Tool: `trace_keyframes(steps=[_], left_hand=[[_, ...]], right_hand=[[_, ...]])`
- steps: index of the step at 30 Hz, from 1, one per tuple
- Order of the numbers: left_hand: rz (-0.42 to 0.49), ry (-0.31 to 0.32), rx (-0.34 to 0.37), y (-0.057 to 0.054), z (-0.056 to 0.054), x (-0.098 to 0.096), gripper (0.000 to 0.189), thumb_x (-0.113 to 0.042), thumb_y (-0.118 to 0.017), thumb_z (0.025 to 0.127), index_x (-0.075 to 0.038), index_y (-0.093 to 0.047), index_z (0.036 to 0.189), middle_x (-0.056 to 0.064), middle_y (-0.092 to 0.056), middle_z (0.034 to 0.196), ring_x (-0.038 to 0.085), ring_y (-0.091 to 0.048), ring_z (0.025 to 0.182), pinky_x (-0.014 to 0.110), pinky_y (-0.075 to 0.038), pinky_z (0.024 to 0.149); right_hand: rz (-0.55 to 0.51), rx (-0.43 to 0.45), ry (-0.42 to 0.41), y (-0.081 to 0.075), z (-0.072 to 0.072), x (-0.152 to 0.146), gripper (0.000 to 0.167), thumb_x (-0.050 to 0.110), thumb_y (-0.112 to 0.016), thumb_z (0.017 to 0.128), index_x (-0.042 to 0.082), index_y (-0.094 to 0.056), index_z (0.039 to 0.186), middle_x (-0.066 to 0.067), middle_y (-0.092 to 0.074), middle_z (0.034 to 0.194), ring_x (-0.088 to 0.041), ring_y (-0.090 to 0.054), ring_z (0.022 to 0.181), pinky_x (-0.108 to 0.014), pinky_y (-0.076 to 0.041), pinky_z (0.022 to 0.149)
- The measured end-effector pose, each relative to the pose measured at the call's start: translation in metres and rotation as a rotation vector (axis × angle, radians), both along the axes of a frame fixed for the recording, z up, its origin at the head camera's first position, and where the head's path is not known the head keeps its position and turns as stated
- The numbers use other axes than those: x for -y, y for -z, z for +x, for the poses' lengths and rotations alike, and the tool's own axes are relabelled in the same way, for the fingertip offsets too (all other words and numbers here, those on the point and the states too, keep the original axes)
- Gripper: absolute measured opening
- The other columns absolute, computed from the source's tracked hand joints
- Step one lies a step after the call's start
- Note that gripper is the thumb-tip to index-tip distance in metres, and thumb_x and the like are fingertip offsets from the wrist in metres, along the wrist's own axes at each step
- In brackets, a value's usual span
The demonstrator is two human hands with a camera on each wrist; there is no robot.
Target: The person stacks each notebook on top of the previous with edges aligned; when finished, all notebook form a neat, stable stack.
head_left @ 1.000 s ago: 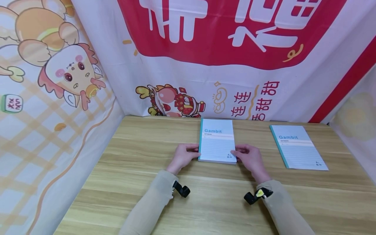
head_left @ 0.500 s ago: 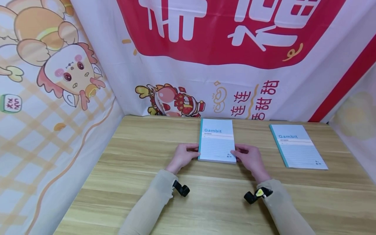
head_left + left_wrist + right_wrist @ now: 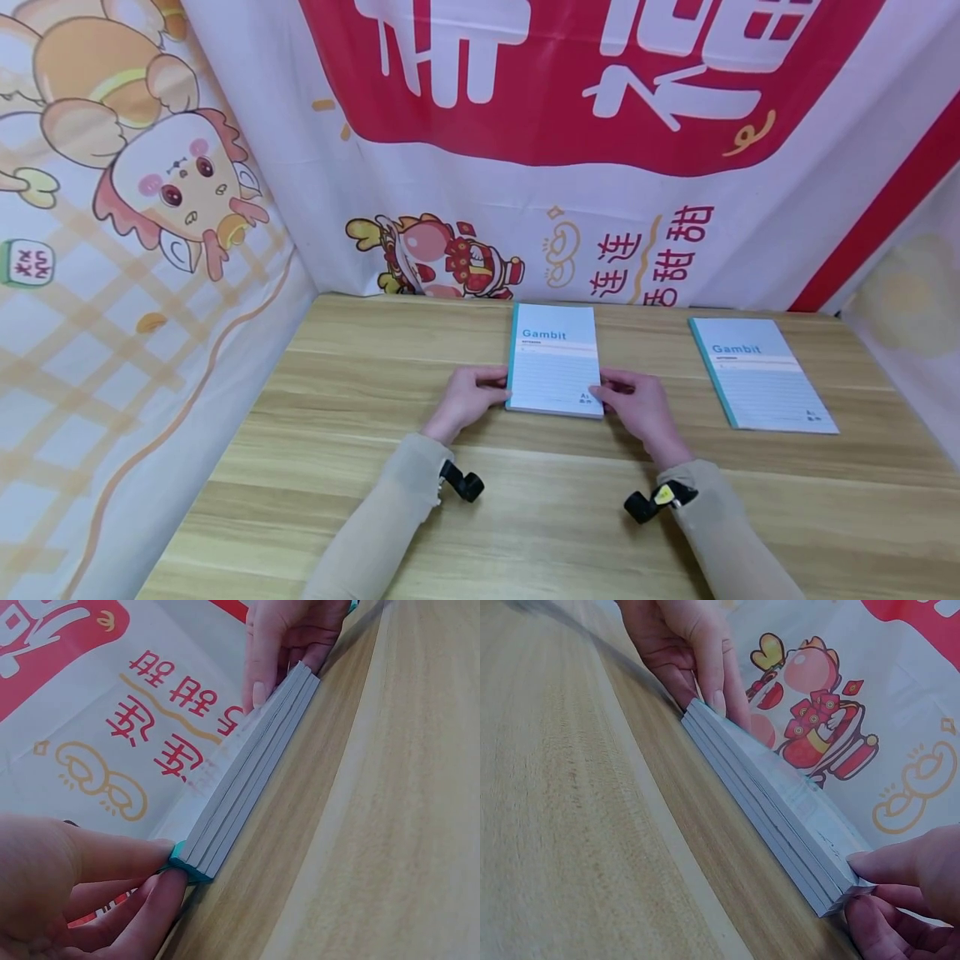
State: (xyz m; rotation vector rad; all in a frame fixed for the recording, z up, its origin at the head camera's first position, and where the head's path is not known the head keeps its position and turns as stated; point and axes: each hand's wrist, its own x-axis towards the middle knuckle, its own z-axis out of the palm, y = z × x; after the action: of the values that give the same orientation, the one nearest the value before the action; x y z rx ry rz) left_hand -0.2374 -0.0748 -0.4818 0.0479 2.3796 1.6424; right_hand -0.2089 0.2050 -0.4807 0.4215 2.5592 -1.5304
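Observation:
A neat stack of several notebooks (image 3: 555, 367) lies flat on the wooden table, its pale blue "Gambit" cover facing up and its teal spine on the left. At the spine's lower corner, my left hand (image 3: 470, 400) pinches the stack with thumb and fingers. My right hand (image 3: 637, 404) grips the opposite edge, thumb on the top cover and fingers at the side. From the left wrist, the layered page edges (image 3: 251, 780) show between both hands. The right wrist view has the same layers (image 3: 757, 810), with the right thumb (image 3: 885, 862) on the cover's corner.
Apart from the stack, a single matching notebook (image 3: 765, 375) lies to the right on the table (image 3: 540, 517). A printed white and red cloth (image 3: 585, 175) hangs along the table's back edge, and another patterned cloth (image 3: 172, 333) covers the left side.

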Motion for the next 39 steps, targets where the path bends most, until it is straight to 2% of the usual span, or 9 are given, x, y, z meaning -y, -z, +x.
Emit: trace_keyframes(steps=[10, 18, 22, 28, 33, 39], left_hand=[[0.003, -0.001, -0.002, 0.0, 0.0, 0.0, 0.035, -0.007, -0.079, 0.09, -0.009, -0.073, 0.125, 0.004, -0.073, 0.112, 0.015, -0.068, 0.097, 0.032, -0.057, 0.088], [0.006, -0.003, 0.004, -0.003, 0.001, 0.003, 0.042, -0.013, -0.08, 0.09, -0.008, -0.069, 0.129, 0.002, -0.072, 0.108, 0.016, -0.067, 0.099, 0.033, -0.055, 0.089], [0.067, -0.029, 0.015, -0.007, 0.0, 0.007, 0.044, -0.017, -0.078, 0.092, -0.007, -0.066, 0.133, 0.004, -0.07, 0.112, 0.018, -0.067, 0.102, 0.034, -0.057, 0.089], [0.156, -0.069, 0.023, -0.023, 0.002, 0.01, 0.046, -0.027, -0.074, 0.097, -0.009, -0.064, 0.137, 0.005, -0.07, 0.119, 0.02, -0.069, 0.105, 0.039, -0.056, 0.094], [0.217, -0.014, -0.022, -0.034, 0.011, 0.0, 0.049, -0.031, -0.075, 0.095, -0.008, -0.064, 0.137, 0.003, -0.07, 0.125, 0.016, -0.067, 0.111, 0.038, -0.054, 0.098], [0.29, 0.076, -0.059, -0.042, 0.026, -0.026, 0.046, -0.031, -0.076, 0.095, -0.008, -0.067, 0.133, 0.001, -0.073, 0.118, 0.015, -0.067, 0.11, 0.031, -0.054, 0.096]], right_hand=[[0.004, 0.007, -0.011, 0.0, -0.001, 0.0, 0.051, 0.035, -0.072, 0.098, 0.014, -0.06, 0.143, -0.011, -0.063, 0.127, -0.025, -0.06, 0.108, -0.039, -0.054, 0.092], [0.002, -0.034, -0.018, 0.002, 0.0, -0.001, 0.055, 0.034, -0.072, 0.097, 0.013, -0.056, 0.146, -0.011, -0.063, 0.121, -0.025, -0.062, 0.103, -0.036, -0.056, 0.087], [-0.038, -0.066, 0.011, 0.002, 0.002, -0.005, 0.06, 0.035, -0.073, 0.097, 0.013, -0.052, 0.149, -0.011, -0.062, 0.125, -0.026, -0.061, 0.11, -0.04, -0.054, 0.092], [-0.054, -0.131, 0.066, -0.005, 0.008, -0.02, 0.06, 0.04, -0.069, 0.098, 0.014, -0.051, 0.15, -0.013, -0.06, 0.137, -0.03, -0.055, 0.126, -0.049, -0.048, 0.103], [-0.047, -0.127, 0.092, -0.012, 0.016, -0.036, 0.069, 0.055, -0.064, 0.097, 0.016, -0.048, 0.151, -0.012, -0.053, 0.147, -0.032, -0.048, 0.134, -0.053, -0.043, 0.108], [-0.036, -0.128, 0.111, -0.021, 0.026, -0.056, 0.078, 0.064, -0.064, 0.092, 0.017, -0.047, 0.152, -0.01, -0.049, 0.152, -0.032, -0.045, 0.137, -0.055, -0.04, 0.11]])
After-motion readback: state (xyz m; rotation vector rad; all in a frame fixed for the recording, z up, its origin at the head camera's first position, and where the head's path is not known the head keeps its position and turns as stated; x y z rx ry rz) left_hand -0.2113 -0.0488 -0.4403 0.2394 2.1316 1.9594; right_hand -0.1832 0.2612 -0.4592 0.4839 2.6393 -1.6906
